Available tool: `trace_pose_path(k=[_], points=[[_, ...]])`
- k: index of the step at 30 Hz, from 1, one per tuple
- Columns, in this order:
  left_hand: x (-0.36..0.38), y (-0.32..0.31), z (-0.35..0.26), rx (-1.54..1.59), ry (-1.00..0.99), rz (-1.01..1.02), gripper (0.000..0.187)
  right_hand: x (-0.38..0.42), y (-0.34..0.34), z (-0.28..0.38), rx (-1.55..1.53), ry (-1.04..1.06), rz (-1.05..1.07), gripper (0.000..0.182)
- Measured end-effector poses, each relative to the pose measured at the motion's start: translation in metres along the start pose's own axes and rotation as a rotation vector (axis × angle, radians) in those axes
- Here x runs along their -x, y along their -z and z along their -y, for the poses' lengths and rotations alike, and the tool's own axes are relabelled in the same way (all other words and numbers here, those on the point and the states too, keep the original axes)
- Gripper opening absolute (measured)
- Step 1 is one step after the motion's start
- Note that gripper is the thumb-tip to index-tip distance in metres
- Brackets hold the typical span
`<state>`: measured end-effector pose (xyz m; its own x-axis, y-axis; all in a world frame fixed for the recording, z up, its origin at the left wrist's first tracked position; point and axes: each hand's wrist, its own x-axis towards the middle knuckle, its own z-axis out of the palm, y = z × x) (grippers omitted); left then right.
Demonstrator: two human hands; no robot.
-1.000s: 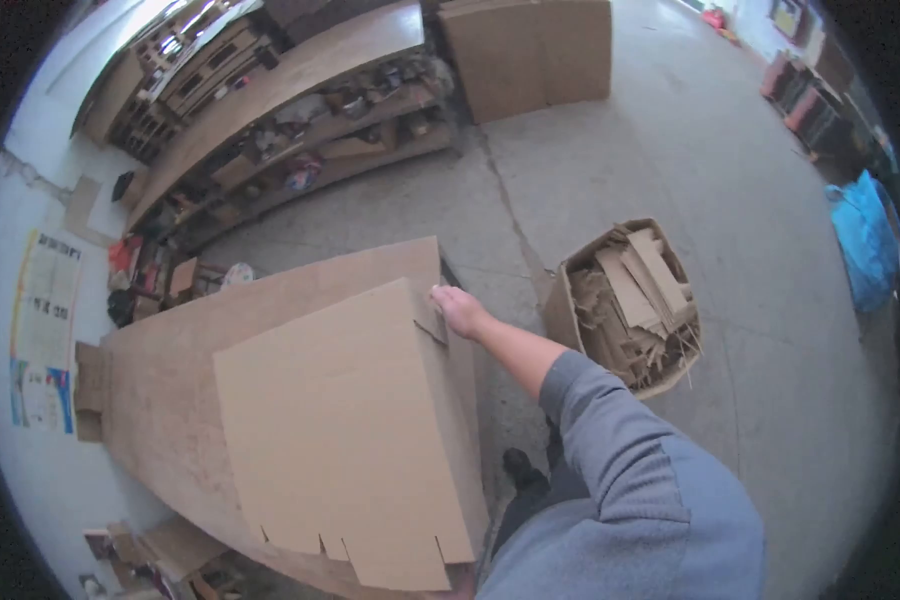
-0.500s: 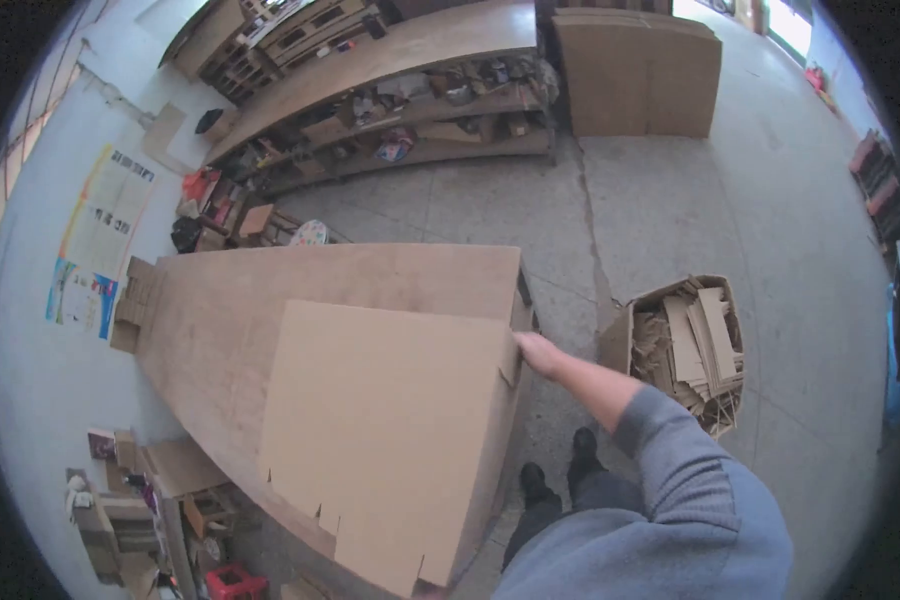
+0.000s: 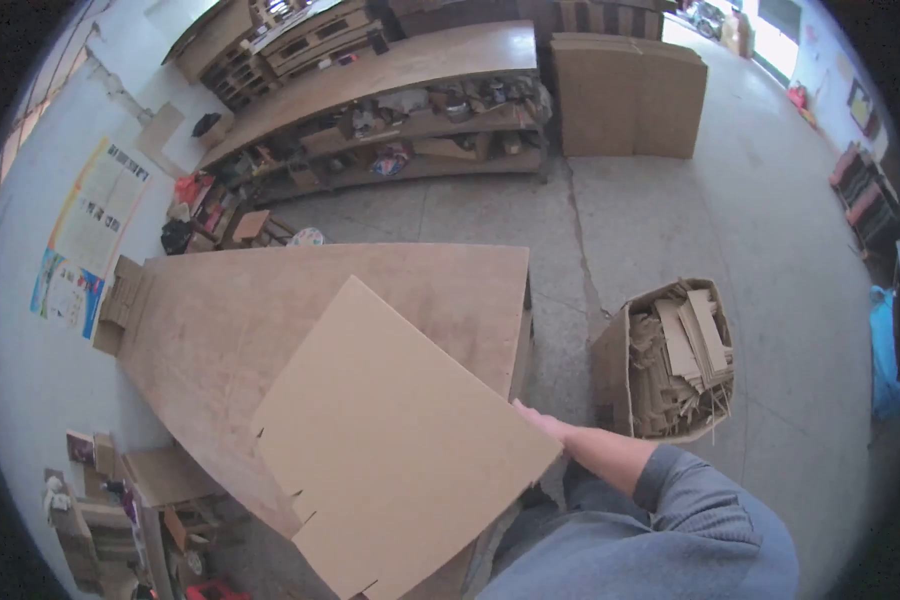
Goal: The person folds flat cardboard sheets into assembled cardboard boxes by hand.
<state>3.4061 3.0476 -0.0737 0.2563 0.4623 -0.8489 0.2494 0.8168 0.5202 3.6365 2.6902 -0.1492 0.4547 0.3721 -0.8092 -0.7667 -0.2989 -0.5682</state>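
A large flat cardboard sheet [image 3: 400, 440] lies slantwise over the wooden table [image 3: 220, 330], with several short slits along its lower left edge. Its near right corner reaches out past the table toward my body. My right hand [image 3: 540, 420] is at the sheet's right edge, gripping it; some of the fingers are hidden by the cardboard. My left hand is not visible.
A carton [image 3: 615, 370] packed with cardboard scraps stands on the floor to the right. Folded cardboard [image 3: 625, 100] leans beyond it, beside a long workbench [image 3: 420, 60] with cluttered shelves. A small wooden stand [image 3: 170, 470] is at lower left.
The cardboard sheet has turned clockwise on the table, its near right corner swinging out toward me. My right hand has moved nearer to my body along with the edge.
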Motion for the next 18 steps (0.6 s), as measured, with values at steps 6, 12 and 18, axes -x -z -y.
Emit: trace_pose_path(k=[6,12,18], points=[[0.116,-0.112,-0.068,-0.653,-0.378,0.165,0.050,0.075,-0.062,-0.044,-0.297,0.007,-0.113,0.066],[-0.047,-0.078,-0.101,-0.621,-0.366,0.518,0.041,-0.060,-0.092,-0.214,-1.005,0.151,0.145,0.055],[0.009,-0.152,-0.128,-0.870,-0.344,0.434,0.060,-0.117,-0.112,-0.262,-1.141,0.272,0.191,0.044]])
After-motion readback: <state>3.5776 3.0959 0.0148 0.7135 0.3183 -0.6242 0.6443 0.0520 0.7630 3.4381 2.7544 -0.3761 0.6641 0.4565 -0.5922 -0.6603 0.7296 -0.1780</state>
